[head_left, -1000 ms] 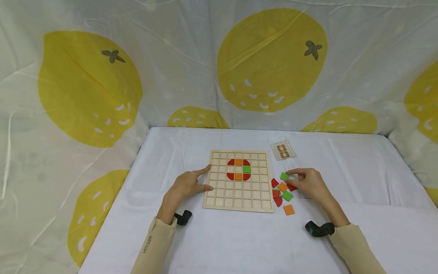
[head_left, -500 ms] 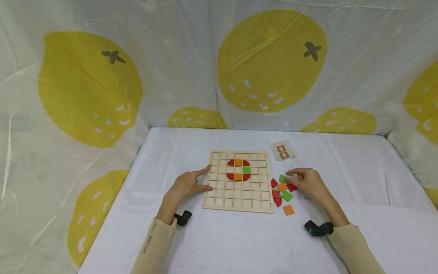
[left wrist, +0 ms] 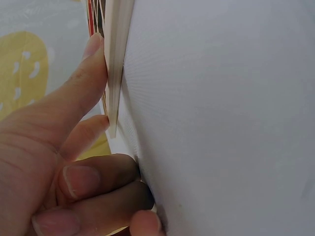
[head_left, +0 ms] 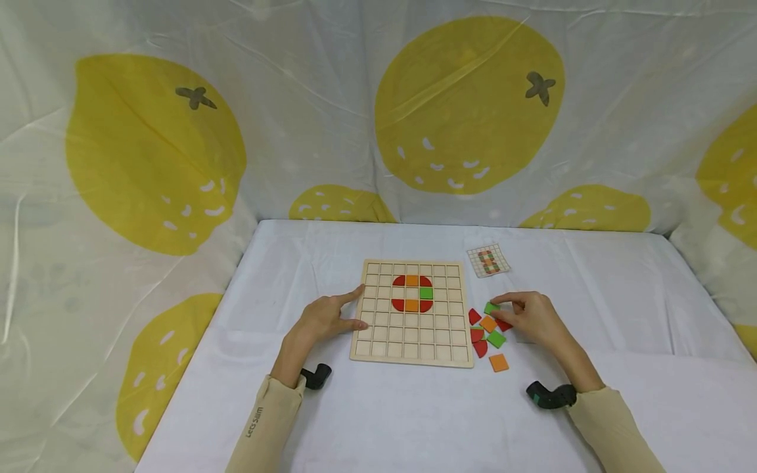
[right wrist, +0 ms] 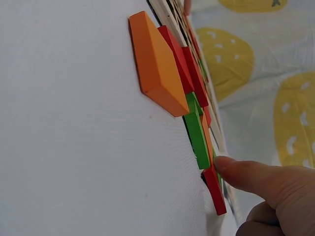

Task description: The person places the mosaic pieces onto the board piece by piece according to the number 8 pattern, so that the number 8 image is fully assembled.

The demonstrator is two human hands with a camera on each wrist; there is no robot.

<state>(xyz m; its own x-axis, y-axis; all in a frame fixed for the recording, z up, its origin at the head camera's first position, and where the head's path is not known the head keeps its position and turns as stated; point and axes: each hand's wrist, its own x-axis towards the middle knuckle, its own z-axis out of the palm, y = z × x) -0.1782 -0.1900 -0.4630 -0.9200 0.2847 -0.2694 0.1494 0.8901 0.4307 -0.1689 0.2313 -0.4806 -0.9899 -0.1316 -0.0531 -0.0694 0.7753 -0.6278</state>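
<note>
My left hand [head_left: 322, 318] rests at the left edge of the wooden grid board [head_left: 414, 338], thumb and index finger spread and pressing on its rim. In the left wrist view its other fingers are bent beside the board's edge [left wrist: 117, 64]. Red quarter-round tiles, orange squares and one green square [head_left: 426, 293] form a ring on the board. Right of the board, my right hand [head_left: 532, 318] pinches a green square tile [head_left: 490, 306] between thumb and index fingertips, low over the loose pile. In the right wrist view the thumb [right wrist: 246, 172] partly hides that tile.
Loose tiles lie by the board's right edge: an orange square [head_left: 487, 323], another green square [head_left: 496, 339], and several red quarter-rounds [head_left: 480, 348]. A separate orange square [head_left: 499, 362] lies nearer. Behind them is a pattern card [head_left: 489, 261] on the white cloth [head_left: 414, 420].
My right thumb and index finger have closed on the green square tile, which has shifted and turned slightly. My left hand and the board have stayed in place.
</note>
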